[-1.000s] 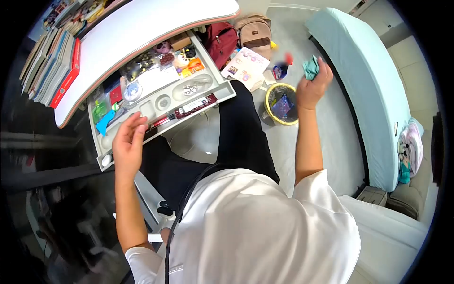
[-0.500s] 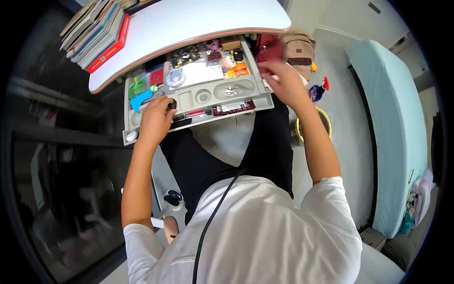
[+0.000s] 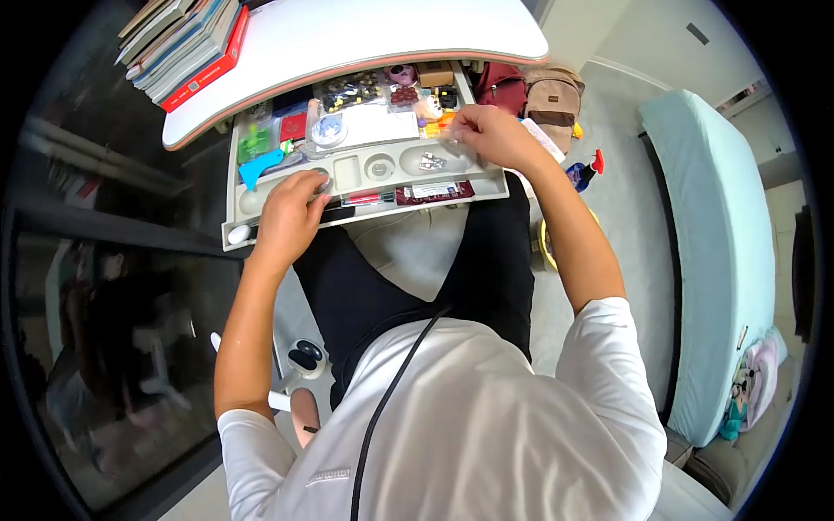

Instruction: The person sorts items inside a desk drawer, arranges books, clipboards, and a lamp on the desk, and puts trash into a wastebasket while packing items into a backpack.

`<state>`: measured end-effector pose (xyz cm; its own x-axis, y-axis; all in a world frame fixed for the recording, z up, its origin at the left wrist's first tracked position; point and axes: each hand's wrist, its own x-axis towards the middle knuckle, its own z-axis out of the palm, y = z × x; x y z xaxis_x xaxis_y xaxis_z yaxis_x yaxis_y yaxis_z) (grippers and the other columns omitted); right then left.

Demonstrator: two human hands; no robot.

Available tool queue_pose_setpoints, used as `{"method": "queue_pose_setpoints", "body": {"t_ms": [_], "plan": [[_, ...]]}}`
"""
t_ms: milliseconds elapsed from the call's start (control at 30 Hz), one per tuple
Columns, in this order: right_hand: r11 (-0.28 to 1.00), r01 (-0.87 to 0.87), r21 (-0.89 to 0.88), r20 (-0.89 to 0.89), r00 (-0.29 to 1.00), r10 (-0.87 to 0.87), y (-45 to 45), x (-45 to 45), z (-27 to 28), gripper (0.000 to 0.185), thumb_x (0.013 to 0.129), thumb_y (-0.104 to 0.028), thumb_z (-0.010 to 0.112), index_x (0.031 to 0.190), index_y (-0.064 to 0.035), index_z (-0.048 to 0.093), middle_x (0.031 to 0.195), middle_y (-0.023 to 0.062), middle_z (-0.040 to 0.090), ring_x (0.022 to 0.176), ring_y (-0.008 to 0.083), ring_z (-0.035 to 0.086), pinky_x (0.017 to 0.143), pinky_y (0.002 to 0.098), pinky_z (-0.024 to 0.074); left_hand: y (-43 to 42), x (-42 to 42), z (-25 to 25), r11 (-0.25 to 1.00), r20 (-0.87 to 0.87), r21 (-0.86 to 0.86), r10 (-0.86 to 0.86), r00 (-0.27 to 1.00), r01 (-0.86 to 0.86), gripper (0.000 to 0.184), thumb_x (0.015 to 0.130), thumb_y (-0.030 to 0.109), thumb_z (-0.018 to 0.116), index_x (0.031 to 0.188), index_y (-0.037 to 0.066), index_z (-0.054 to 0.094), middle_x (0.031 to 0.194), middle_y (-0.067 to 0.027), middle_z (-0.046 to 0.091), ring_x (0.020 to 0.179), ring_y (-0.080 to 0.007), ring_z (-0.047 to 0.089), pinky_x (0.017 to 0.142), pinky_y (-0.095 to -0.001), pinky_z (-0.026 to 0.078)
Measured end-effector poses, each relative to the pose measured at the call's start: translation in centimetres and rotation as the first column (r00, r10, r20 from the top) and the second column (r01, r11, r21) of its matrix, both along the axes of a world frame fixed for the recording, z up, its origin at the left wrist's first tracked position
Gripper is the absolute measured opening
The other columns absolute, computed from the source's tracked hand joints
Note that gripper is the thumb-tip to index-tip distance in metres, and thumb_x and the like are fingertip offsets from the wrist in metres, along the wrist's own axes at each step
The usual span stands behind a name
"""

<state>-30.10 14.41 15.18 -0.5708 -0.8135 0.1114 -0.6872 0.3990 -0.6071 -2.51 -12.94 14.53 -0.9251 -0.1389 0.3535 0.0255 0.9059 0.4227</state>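
My left hand (image 3: 294, 208) rests over the front left of the pulled-out drawer (image 3: 369, 221). Its thumb and curved fingers are apart beside a small round compartment, and nothing shows between them. My right hand (image 3: 497, 137) is above the drawer's right side with its fingertips pressed together. What they hold, if anything, is hidden; an orange packet (image 3: 434, 128) and small silvery pieces (image 3: 431, 161) lie close by. Along the drawer's front slot are a dark red packet (image 3: 434, 192) and red pens (image 3: 368, 199). A blue scraper-like piece (image 3: 259, 168) lies left.
Books (image 3: 187, 56) are stacked on the white desk (image 3: 382, 30) above the drawer. A maroon bag (image 3: 501, 87), a brown backpack (image 3: 553, 94) and a spray bottle (image 3: 585, 172) stand on the right. A bed (image 3: 717, 260) is farther right.
My right hand has moved left and inward from the bags' side to over the drawer. The small dark thing at my left fingertips no longer shows, and those fingers have loosened.
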Motion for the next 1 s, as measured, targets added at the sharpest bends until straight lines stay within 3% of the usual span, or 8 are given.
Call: {"method": "queue_pose_setpoints", "body": {"t_ms": [167,200,267,367,767,867,967,1000], "plan": [[0.99,0.037,-0.14,0.503,0.863,0.039,0.1,0.4,1.1,0.018,0.097,-0.007,0.067,0.111,0.0031,0.072,0.087,0.0062,0.072,0.077,0.0133,0.067,0.07,0.0289,0.0529,2.7,-2.9,0.0,0.99,-0.005,0.123,-0.063,0.998,0.063,0.026,0.094,0.01,0.072,0.117,-0.001,0.071,0.116,-0.0171,0.073,0.105,-0.0351,0.071,0.092,-0.0416,0.055],[0.99,0.038,-0.134,0.531,0.847,0.04,0.1,0.9,1.9,0.017,0.099,-0.006,0.065,0.112,0.0034,0.071,0.087,0.0035,0.071,0.077,0.0103,0.064,0.07,0.0265,0.0511,3.4,-3.7,-0.2,0.936,0.027,0.347,-0.063,0.998,0.05,0.026,0.096,0.011,0.072,0.119,-0.001,0.071,0.115,-0.0162,0.073,0.103,-0.032,0.071,0.092,-0.0399,0.056],[0.989,0.031,-0.143,0.561,0.826,0.055,-0.2,1.9,3.1,0.017,0.101,-0.006,0.063,0.113,0.0036,0.07,0.086,0.0006,0.069,0.076,0.0074,0.062,0.07,0.024,0.0491,5.4,-5.4,-0.5,0.687,0.085,0.727,-0.082,0.993,-0.006,0.028,0.098,0.013,0.071,0.121,-0.003,0.07,0.115,-0.0146,0.074,0.101,-0.0256,0.073,0.09,-0.0365,0.056],[0.984,0.005,-0.178,0.585,0.804,0.102,-0.9,2.8,3.8,0.019,0.1,-0.007,0.065,0.115,0.0034,0.07,0.089,0.0014,0.07,0.076,0.008,0.064,0.068,0.0238,0.0497,8.3,-7.6,1.1,0.318,0.053,0.948,-0.116,0.992,-0.013,0.029,0.101,0.016,0.07,0.123,-0.005,0.069,0.112,-0.0112,0.075,0.094,-0.0161,0.071,0.081,-0.0288,0.055],[0.971,-0.012,-0.24,0.749,0.634,0.193,-1.6,2.3,2.5,0.024,0.099,-0.014,0.068,0.118,0.0008,0.071,0.092,0.0015,0.072,0.077,0.0085,0.066,0.069,0.0248,0.0526,8.5,-8.8,0.8,0.033,0.111,0.994,-0.119,0.987,-0.108,0.019,0.103,0.019,0.07,0.113,0.003,0.071,0.101,-0.0051,0.077,0.082,-0.0093,0.068,0.069,-0.0229,0.046],[0.982,0.001,-0.186,0.616,0.779,0.116,-1.6,2.2,2.3,0.023,0.099,-0.014,0.068,0.116,0.0003,0.072,0.09,0.0034,0.072,0.077,0.0115,0.067,0.07,0.0284,0.0535,8.3,-8.9,0.4,0.069,0.14,0.989,-0.101,0.985,-0.134,0.019,0.101,0.02,0.072,0.109,0.003,0.073,0.1,-0.007,0.077,0.082,-0.0123,0.07,0.071,-0.0266,0.05],[0.999,-0.002,-0.048,0.146,0.989,0.009,-1.0,1.5,2.3,0.02,0.097,-0.016,0.069,0.111,-0.0012,0.072,0.09,0.009,0.073,0.079,0.0223,0.07,0.074,0.0359,0.0548,7.5,-8.9,-1.5,0.793,0.116,0.604,0.003,0.993,-0.073,0.019,0.095,0.019,0.074,0.106,0.003,0.074,0.097,-0.011,0.076,0.083,-0.0224,0.072,0.076,-0.035,0.055],[1.0,0.002,0.005,-0.001,1.0,-0.002,-0.7,1.5,2.2,0.021,0.094,-0.019,0.069,0.107,-0.0028,0.073,0.089,0.0127,0.073,0.082,0.028,0.071,0.076,0.0399,0.0554,7.6,-8.9,-1.5,0.866,0.106,0.498,-0.003,0.994,-0.05,0.02,0.093,0.018,0.075,0.105,0.003,0.075,0.098,-0.0124,0.076,0.085,-0.0259,0.072,0.078,-0.0375,0.056]]}}
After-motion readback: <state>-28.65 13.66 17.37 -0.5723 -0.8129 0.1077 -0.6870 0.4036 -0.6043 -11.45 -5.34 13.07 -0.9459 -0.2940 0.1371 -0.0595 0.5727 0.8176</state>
